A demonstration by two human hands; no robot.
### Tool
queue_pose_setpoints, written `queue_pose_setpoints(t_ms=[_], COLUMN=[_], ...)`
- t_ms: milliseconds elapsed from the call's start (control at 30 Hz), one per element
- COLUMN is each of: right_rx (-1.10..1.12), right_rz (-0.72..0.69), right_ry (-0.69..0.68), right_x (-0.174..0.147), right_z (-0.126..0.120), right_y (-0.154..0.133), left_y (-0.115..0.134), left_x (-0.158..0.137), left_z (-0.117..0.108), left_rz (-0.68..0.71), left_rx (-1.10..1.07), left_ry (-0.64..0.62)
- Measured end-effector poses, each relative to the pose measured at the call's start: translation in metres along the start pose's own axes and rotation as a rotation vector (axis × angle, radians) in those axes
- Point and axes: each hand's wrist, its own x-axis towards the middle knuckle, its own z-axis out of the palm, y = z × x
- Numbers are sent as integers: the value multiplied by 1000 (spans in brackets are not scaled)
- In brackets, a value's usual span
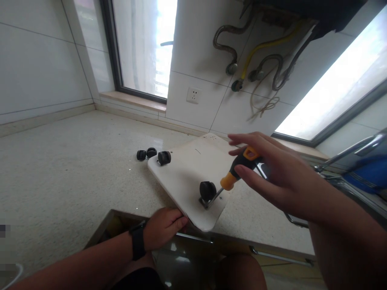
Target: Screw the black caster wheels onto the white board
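A white board (184,173) with rounded corners lies on the speckled countertop, its near corner reaching over the front edge. My left hand (165,227), with a black watch on the wrist, grips the board's near left edge. In my right hand (272,173) is a black and yellow screwdriver (228,181), held by thumb and fingers around its handle. The shaft slants down to the mounting plate of a black caster wheel (207,191) near the board's close corner. Another caster (164,158) stands at the left corner. The screw under the tip is too small to make out.
Two loose casters (146,153) sit on the countertop (75,161) left of the board. A wall socket (194,95), hoses and a yellow pipe (266,43) are on the tiled wall behind. To the right are a metal rack (347,153) and a blue item (367,175).
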Motion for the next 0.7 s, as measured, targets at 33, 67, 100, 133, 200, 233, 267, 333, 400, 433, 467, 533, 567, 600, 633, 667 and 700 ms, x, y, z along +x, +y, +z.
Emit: queue_pose_setpoints(t_ms=[33,67,100,133,200,233,267,333,400,433,467,533,567,600,633,667,700], right_rx=[109,222,317,384,436,417,364,198,27,-36,-74,-38,44,160,293,423,531], right_rz=[-19,-37,-51,-65,-88,-92,-89,-60,-36,-25,-7,39,53,60,59,53,50], right_ry=[-73,-144,-203,-242,-265,-248,-210,-90,57,125,172,166,116,47,-28,-88,-130], right_x=[-1,-2,-3,-3,-2,-2,-1,1,1,1,1,-2,-3,-5,-7,-9,-10], right_z=[-3,-7,-10,-12,-14,-13,-10,-4,3,6,8,9,7,6,4,2,0], right_y=[3,6,8,11,13,13,13,9,4,3,2,3,4,6,8,10,12], left_y=[0,1,1,2,2,2,2,1,-1,-1,-1,-2,-2,-1,-1,-1,-1], left_x=[0,0,0,0,0,0,0,0,0,1,1,1,1,1,1,1,1], left_z=[0,0,0,-1,-1,-1,-1,-1,-1,-1,-1,-1,-2,-2,-2,-2,-2], left_rz=[-2,-5,-8,-9,-4,0,2,0,-3,-3,-3,-1,0,2,4,4,5], left_rx=[-1,0,2,4,7,7,6,3,0,-2,-3,-10,-17,-25,-32,-35,-34], left_ry=[-3,-5,-6,-5,-6,-8,-10,-15,-17,-18,-16,-19,-23,-27,-31,-33,-32])
